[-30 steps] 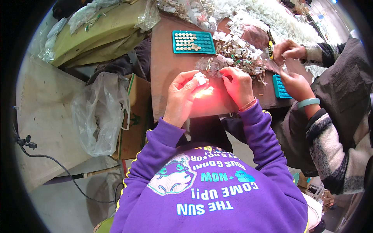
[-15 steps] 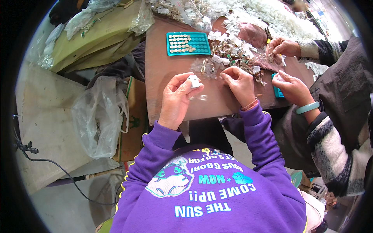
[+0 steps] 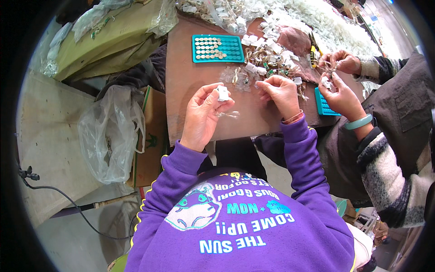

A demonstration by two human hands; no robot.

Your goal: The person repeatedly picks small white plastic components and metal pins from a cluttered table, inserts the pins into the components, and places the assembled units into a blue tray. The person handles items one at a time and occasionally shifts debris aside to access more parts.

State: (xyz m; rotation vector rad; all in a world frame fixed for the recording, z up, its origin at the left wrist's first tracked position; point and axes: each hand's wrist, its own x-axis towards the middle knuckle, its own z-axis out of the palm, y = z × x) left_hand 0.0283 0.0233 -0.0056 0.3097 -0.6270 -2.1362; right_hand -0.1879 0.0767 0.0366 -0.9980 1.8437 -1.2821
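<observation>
Between thumb and fingers, my left hand (image 3: 199, 113) pinches a small white plastic piece (image 3: 223, 93). A clear looped strip (image 3: 230, 114) shows just below those fingers, above the tabletop. To its right, my right hand (image 3: 283, 96) has thumb and forefinger brought together in a pinch; what is at the tips is too small to make out. Just beyond the hands lie loose clear plastic bits (image 3: 235, 77) and a heap of white pieces with brown wires (image 3: 272, 59). A teal tray (image 3: 235, 60) farther off holds rows of round metallic discs (image 3: 208, 47).
At the right, a co-worker's hands (image 3: 344, 93) hold a white piece with wires above a second teal tray (image 3: 325, 103). Yellow-handled cutters (image 3: 312, 52) lie on a reddish cloth (image 3: 294, 41). A clear plastic bag (image 3: 111, 136) hangs by a cardboard box (image 3: 147, 154) at the left.
The co-worker's two hands have come together around the wired white piece, and the cutters now lie apart from them. My hands keep their pinches with little movement; the view has shifted slightly.
</observation>
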